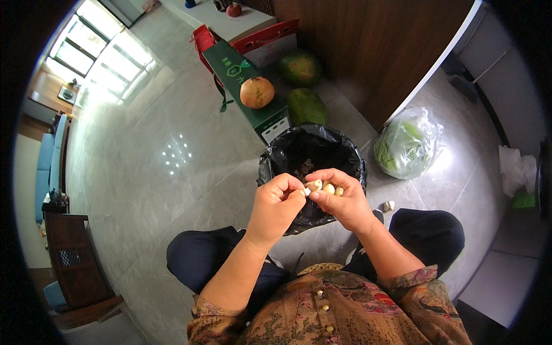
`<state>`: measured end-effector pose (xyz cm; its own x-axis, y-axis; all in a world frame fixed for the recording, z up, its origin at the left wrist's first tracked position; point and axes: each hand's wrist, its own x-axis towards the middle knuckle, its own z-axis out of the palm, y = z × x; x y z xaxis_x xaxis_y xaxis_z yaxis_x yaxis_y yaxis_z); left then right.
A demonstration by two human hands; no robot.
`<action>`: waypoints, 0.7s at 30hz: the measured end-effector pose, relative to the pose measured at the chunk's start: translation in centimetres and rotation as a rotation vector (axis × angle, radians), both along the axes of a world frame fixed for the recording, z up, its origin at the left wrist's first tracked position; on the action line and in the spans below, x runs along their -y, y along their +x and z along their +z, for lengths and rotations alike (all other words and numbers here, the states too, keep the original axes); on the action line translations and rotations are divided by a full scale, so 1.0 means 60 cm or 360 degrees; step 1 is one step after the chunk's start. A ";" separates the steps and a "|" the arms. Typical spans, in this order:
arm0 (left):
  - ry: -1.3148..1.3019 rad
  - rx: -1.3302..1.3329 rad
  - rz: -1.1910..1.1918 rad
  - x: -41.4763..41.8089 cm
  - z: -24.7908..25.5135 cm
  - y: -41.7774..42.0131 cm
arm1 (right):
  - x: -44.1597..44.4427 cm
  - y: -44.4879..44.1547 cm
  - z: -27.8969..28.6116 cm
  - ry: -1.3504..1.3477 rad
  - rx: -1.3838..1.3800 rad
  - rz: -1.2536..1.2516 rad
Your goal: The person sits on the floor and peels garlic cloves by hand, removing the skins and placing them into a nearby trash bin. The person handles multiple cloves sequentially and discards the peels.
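Note:
Several peeled garlic cloves (329, 188) rest in my right hand (345, 205), against its curled fingers and thumb. My left hand (276, 205) pinches a small whitish garlic piece (306, 191) between thumb and fingertips, and its tip meets my right thumb and fingers. Both hands hover over a bin lined with a black plastic bag (319, 133). Garlic skins (307, 166) lie in the dark inside of the bin, partly hidden by my hands. On the tiled floor, right of the bin, sits a whitish piece of garlic (389, 205), perhaps part of a bulb.
Behind the bin stand a green box (241, 73) with a round yellow-brown fruit (257, 92) on top and two large green melons (306, 106). A clear plastic bag of green vegetables (407, 144) lies beside a wooden panel (371, 51). My bent knees flank the bin.

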<state>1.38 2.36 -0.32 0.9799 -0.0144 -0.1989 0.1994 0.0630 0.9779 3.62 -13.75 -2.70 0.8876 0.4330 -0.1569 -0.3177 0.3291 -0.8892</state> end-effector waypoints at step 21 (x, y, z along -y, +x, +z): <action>0.0718 0.0670 0.0102 0.010 -0.001 0.008 | 0.002 0.006 0.008 -0.0187 0.0002 -0.0028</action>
<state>1.89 1.74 -0.37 0.9717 0.0424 0.2323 -0.1999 -0.3760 0.9048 3.96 -13.87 -2.25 0.8953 0.3958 -0.2045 -0.3116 0.2283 -0.9224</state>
